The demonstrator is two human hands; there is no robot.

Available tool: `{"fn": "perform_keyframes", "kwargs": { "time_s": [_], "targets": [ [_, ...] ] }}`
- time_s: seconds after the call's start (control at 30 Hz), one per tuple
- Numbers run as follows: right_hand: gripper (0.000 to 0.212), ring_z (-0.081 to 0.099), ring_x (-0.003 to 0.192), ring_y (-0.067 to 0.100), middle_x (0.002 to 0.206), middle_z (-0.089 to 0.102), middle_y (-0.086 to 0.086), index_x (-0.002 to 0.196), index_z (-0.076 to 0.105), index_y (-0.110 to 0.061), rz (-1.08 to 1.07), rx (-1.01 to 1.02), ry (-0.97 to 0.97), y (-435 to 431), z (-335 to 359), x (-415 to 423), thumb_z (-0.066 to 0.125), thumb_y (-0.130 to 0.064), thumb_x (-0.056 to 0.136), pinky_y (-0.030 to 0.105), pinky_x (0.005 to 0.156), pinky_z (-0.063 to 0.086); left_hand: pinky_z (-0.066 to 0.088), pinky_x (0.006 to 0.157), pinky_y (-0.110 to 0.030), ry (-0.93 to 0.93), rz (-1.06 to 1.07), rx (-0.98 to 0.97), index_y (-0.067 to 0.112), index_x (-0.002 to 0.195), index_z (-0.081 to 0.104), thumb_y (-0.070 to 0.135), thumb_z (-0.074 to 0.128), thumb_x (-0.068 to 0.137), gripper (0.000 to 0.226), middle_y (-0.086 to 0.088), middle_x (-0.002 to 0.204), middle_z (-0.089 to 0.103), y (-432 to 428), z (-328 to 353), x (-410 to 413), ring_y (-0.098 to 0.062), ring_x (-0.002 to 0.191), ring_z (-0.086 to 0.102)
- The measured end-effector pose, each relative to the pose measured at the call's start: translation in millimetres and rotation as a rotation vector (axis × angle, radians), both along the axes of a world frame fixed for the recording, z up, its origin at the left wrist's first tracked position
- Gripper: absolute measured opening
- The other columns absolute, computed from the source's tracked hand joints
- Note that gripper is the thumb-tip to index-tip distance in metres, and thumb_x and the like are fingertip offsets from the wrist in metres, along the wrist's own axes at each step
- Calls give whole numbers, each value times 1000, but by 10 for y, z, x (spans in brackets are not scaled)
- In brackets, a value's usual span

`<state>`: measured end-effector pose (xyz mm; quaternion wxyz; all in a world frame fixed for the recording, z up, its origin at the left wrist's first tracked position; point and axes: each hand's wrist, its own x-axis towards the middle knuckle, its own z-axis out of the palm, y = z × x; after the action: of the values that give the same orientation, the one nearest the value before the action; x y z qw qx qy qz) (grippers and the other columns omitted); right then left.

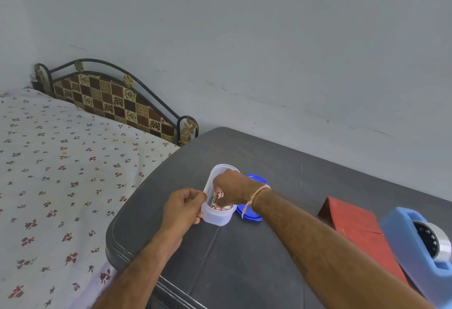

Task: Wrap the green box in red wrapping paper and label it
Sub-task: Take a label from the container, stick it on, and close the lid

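A box wrapped in red paper [354, 225] lies on the dark grey table [244, 272] at the right. Near the table's left part stands an open translucent plastic container [217, 218] with small colourful items inside. My left hand [183, 208] grips the container's near left wall. My right hand [230, 188] reaches down into the container, fingers curled among the items; I cannot tell what they hold. The container's blue lid [254, 213] lies just to its right, partly hidden by my right wrist.
A blue tape dispenser [420, 242] with a tape roll sits at the right edge, partly on the red box. A bed with a floral sheet [61, 174] and a tiled headboard [117, 103] adjoins the table's left side. A grey wall runs behind.
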<state>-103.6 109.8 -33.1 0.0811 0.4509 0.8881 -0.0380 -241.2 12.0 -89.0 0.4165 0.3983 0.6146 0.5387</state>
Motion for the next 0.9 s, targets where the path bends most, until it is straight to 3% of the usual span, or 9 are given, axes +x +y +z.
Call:
{"fn": "perform_keyframes", "kwargs": {
  "time_s": [0.07, 0.2, 0.33, 0.47, 0.57, 0.67, 0.73, 0.9],
  "targets": [
    [39, 56, 89, 22, 115, 71, 11, 123, 68, -8, 9, 10, -4, -8, -4, -1, 75, -30, 92, 28, 78, 43, 59, 64, -27, 10, 6, -4, 16, 93, 72, 24, 67, 97, 10, -5, 76, 75, -1, 8, 6, -15, 62, 67],
    [30, 65, 104, 27, 117, 71, 12, 121, 70, -6, 17, 25, 33, -35, 17, 5, 70, -21, 96, 30, 87, 49, 61, 67, -30, 8, 1, -16, 16, 93, 72, 25, 68, 97, 10, -6, 79, 76, -10, 25, 10, -17, 63, 68],
    [22, 68, 100, 24, 113, 74, 12, 114, 75, -6, -36, 16, 131, -30, 21, 30, 64, -17, 98, 30, 93, 52, 61, 66, -29, 3, 16, -33, 16, 92, 71, 25, 69, 96, 11, -5, 76, 75, -13, 40, 18, -16, 61, 67],
    [16, 69, 96, 19, 107, 76, 6, 105, 78, -7, -109, -26, 323, -56, 50, 103, 68, -13, 93, 28, 89, 56, 58, 66, -29, -40, -32, -39, 15, 94, 74, 24, 67, 97, 11, -3, 74, 75, -36, 55, -15, -14, 62, 65],
    [11, 70, 88, 14, 99, 77, 4, 99, 79, -8, -205, -83, 559, -110, 52, 182, 73, -13, 91, 15, 75, 52, 55, 64, -28, -86, -79, -16, 18, 101, 74, 26, 71, 95, 10, -2, 84, 77, -70, 79, -47, -14, 70, 66],
    [3, 72, 83, 8, 88, 77, -4, 91, 80, -15, -242, -143, 781, -217, 113, 291, 78, -15, 90, 19, 78, 56, 50, 65, -26, 36, 69, 83, 21, 94, 75, 30, 75, 92, 9, 3, 87, 75, -62, 182, -72, -17, 82, 68],
    [12, 70, 77, 2, 81, 75, -10, 82, 77, -24, -221, -134, 893, -314, 176, 355, 79, -14, 89, 18, 76, 53, 47, 65, -28, 92, 136, 113, 20, 84, 77, 37, 70, 95, 21, 3, 80, 74, -33, 326, -65, -17, 75, 65],
    [8, 71, 90, 7, 91, 77, -15, 88, 79, -27, -64, 17, 985, -630, 309, 475, 78, -19, 90, 30, 86, 58, 56, 68, -33, -99, -87, -39, 11, 87, 79, 50, 68, 94, 41, -5, 79, 79, 33, 785, 82, -17, 72, 73]
  ]
}}
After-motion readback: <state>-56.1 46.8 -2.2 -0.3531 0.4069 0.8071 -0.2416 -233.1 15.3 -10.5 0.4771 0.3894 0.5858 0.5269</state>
